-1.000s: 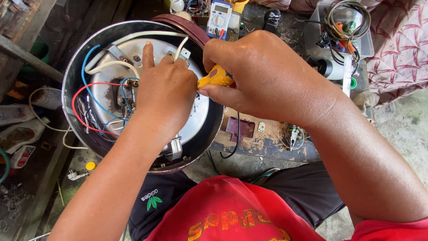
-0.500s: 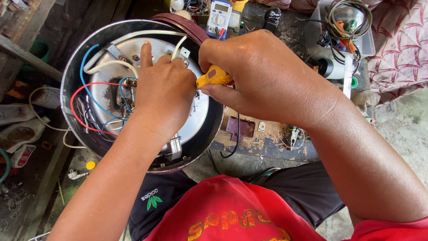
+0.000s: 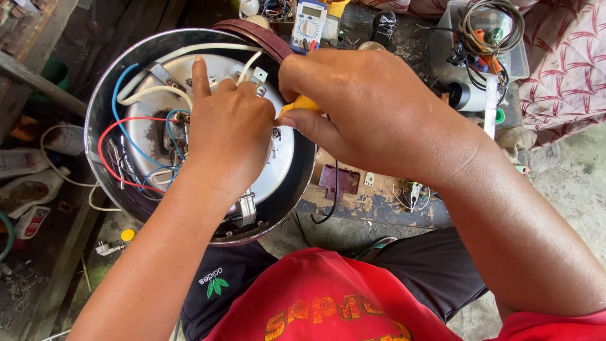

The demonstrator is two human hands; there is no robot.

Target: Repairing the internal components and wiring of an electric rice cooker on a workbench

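An upturned round metal cooker body [image 3: 101,101] rests on my lap, its open underside showing a silver heating plate [image 3: 278,158] with white, blue and red wires [image 3: 126,142]. My left hand [image 3: 230,129] lies flat on the plate, index finger pointing up toward the rim. My right hand [image 3: 366,110] is closed around a yellow-handled screwdriver [image 3: 298,105], its tip hidden behind my left hand.
A worn wooden board [image 3: 379,202] carries a digital multimeter [image 3: 308,24], a plastic tub of coiled cables [image 3: 489,28] and small parts. A patterned cloth [image 3: 565,63] lies at the right. Plastic bottles [image 3: 25,189] and cords lie on the floor at left.
Both hands and the cooker stay almost where they were; my right hand has shifted slightly on the screwdriver handle.
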